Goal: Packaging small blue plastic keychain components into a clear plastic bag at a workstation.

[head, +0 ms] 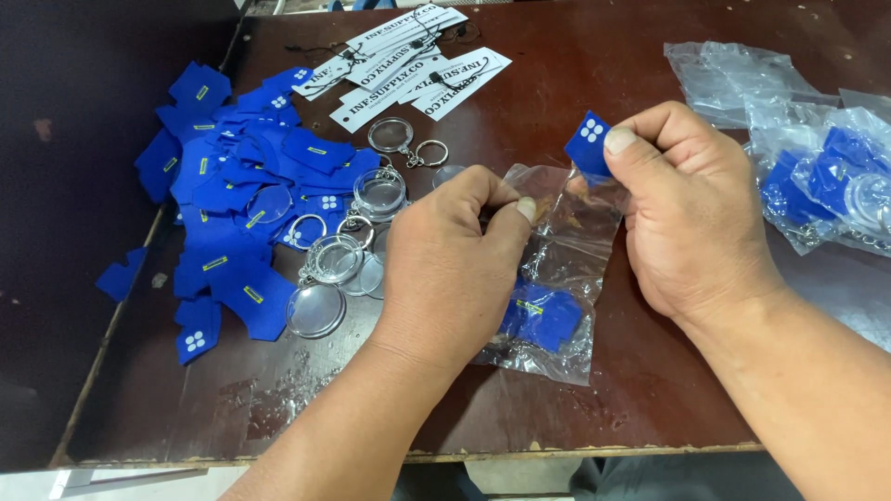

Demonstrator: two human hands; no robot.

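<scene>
Dark brown and scuffed, the wooden surface (pixel 650 56) fills most of the head view, its near edge chipped and pale. Over the middle of it, the left hand (pixel 445 269) pinches one side of the mouth of a small clear plastic bag (pixel 566 278) between thumb and forefinger. The right hand (pixel 687 204) is closed on a small blue fabric piece (pixel 588 141) bearing white dots, held just above the bag's opening, and seems also to grip the bag's other edge. Another blue piece with a yellow mark (pixel 543 315) already lies inside the bag, near its bottom.

To the left, a loose heap of blue fabric pieces (pixel 232 186) spreads across the surface. Just beside it lies a cluster of clear round keyring cases (pixel 339 269) with metal rings. Behind these, near the far edge, sits a small stack of white paper tags (pixel 408 65) with black strings. At the right edge, well apart from the heap, several filled clear bags (pixel 826 176) lie together, with blue pieces showing through them.
</scene>
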